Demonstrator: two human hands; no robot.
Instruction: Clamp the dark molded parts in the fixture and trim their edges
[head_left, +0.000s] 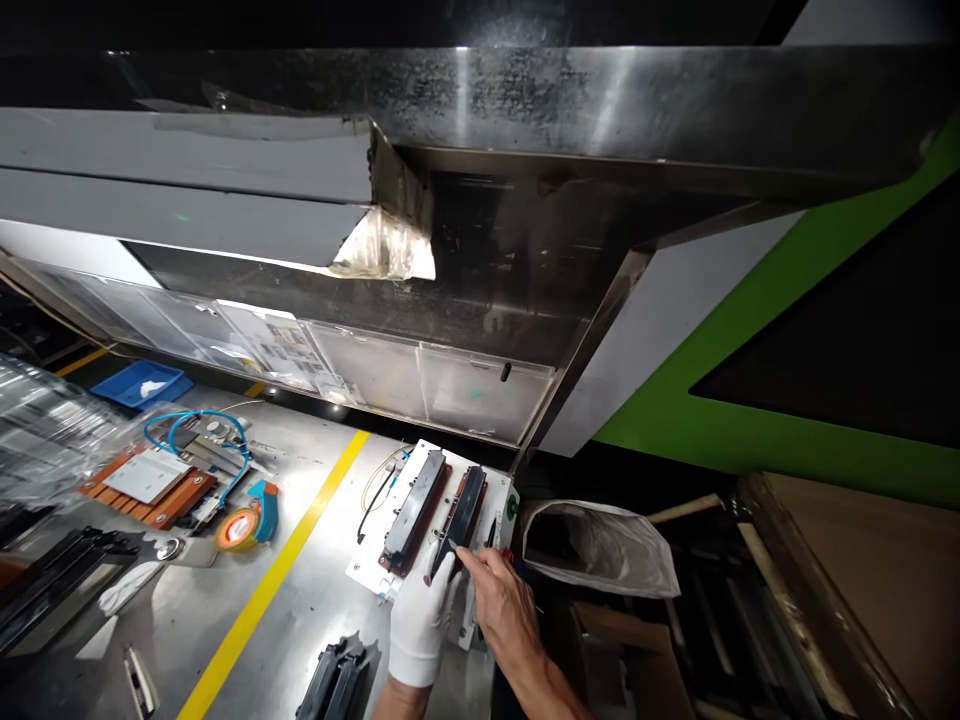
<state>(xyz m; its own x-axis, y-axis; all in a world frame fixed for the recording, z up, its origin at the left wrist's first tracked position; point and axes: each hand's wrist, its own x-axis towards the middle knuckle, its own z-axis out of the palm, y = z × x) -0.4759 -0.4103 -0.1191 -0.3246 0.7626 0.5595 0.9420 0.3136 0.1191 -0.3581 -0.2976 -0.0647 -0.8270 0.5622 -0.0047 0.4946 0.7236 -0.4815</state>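
Meeting at the near end of the right-hand black bar (459, 518) on the white fixture plate (375, 565), long axis running up and away: gloved left hand (420, 620) pinching that end, bare right hand (504, 600) fingertips touching beside it.

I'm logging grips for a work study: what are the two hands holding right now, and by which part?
Both the white-gloved left hand and bare right hand pinch the near end of the right-hand long black bar on the white fixture plate.
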